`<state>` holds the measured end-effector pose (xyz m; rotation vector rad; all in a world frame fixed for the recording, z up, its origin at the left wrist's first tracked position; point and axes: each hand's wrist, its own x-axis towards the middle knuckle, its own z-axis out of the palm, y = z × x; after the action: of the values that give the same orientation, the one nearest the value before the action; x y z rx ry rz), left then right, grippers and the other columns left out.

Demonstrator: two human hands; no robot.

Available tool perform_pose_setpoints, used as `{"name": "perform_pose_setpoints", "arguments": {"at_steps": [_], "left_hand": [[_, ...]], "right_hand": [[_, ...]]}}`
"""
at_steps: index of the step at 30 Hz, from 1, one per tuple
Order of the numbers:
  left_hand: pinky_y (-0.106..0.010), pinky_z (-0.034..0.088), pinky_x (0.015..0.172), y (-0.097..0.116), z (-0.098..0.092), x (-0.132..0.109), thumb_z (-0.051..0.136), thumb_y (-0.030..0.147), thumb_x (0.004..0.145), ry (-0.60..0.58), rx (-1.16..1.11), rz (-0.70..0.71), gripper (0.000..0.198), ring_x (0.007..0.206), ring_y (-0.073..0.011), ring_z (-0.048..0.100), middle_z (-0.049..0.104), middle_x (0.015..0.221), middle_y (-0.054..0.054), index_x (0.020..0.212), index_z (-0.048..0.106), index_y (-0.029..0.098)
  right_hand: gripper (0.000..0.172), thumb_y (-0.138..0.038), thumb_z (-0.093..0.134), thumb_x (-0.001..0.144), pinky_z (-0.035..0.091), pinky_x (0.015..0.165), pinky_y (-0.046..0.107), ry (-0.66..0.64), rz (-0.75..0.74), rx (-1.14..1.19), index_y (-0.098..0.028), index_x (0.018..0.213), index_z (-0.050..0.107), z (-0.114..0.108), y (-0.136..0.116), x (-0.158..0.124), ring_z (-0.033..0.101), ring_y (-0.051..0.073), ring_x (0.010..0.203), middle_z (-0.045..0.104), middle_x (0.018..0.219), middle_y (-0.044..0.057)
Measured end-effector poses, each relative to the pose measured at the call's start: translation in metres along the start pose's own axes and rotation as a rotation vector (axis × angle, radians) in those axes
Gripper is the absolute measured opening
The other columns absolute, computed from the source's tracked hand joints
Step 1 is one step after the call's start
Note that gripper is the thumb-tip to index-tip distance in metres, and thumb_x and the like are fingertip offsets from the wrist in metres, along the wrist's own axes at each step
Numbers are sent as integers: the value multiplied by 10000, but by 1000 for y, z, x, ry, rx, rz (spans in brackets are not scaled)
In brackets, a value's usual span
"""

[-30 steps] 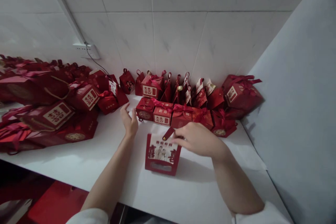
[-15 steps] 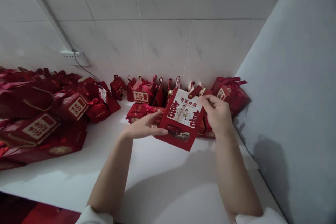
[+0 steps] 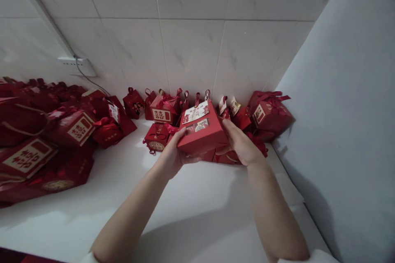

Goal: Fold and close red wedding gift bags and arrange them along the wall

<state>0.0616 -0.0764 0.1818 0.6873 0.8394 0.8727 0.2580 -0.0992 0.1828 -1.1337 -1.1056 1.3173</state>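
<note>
Both hands hold one red gift box (image 3: 202, 130) in the air, tipped back so its printed face with the white label points upward. My left hand (image 3: 173, 155) grips its left lower edge, fingers wrapped round it. Along the box's right side, my right hand (image 3: 240, 144) clasps it with curled fingers. The box hovers just above a cluster of small red ribboned boxes (image 3: 158, 139) standing on the white counter (image 3: 191, 209) against the tiled wall.
Larger red gift bags and boxes (image 3: 46, 139) pile up along the left of the counter. A red box with a ribbon (image 3: 270, 113) sits in the right corner beside a grey panel (image 3: 348, 123). A wall socket with a cable (image 3: 77, 65) hangs at the left.
The box stood on the counter under my right hand. Both hands lifted it, carried it toward the wall and tipped it back so its face points up.
</note>
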Motion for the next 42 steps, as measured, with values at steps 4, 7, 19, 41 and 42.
{"name": "perform_pose_setpoints", "arguments": {"at_steps": [4, 7, 19, 41, 42], "left_hand": [[-352, 634, 821, 1, -8, -6, 748, 385, 794, -78, 164, 290, 493, 1069, -270, 689, 695, 1227, -62, 1247, 610, 246], [-362, 591, 933, 8, -14, -12, 774, 320, 784, -155, 251, 413, 510, 1157, -284, 652, 683, 1264, -46, 1266, 613, 283], [-266, 608, 600, 35, -31, -4, 739, 386, 753, 154, 299, 390, 499, 810, -242, 725, 748, 1018, -64, 1206, 659, 195], [-327, 488, 1018, 11, -17, -12, 665, 427, 887, -147, 507, 538, 455, 1266, -266, 560, 607, 1371, -73, 1299, 589, 249], [-329, 492, 997, 14, -18, -13, 642, 436, 902, -159, 559, 531, 432, 1230, -258, 581, 623, 1341, -80, 1285, 593, 242]], "right_hand": [[544, -611, 463, 949, 581, 939, 393, -34, -208, 21, -311, 1403, 458, -2, -6, -10, 573, 237, 1269, 565, 1421, 37], [476, -541, 519, 953, 483, 1083, 403, -88, -279, -44, -306, 1366, 491, -1, -11, -17, 539, 216, 1307, 557, 1431, 25], [720, -546, 671, 850, 611, 813, 418, -364, -53, -236, -291, 1438, 342, 7, -3, -8, 682, 258, 1058, 650, 1270, 99], [489, -329, 800, 759, 565, 985, 452, -237, -214, 185, -301, 1210, 614, 14, 10, 4, 646, 251, 1164, 671, 1268, 21], [469, -356, 789, 763, 610, 897, 440, -177, -217, 193, -291, 1194, 615, 9, 8, 5, 677, 255, 1101, 678, 1246, 27]]}}
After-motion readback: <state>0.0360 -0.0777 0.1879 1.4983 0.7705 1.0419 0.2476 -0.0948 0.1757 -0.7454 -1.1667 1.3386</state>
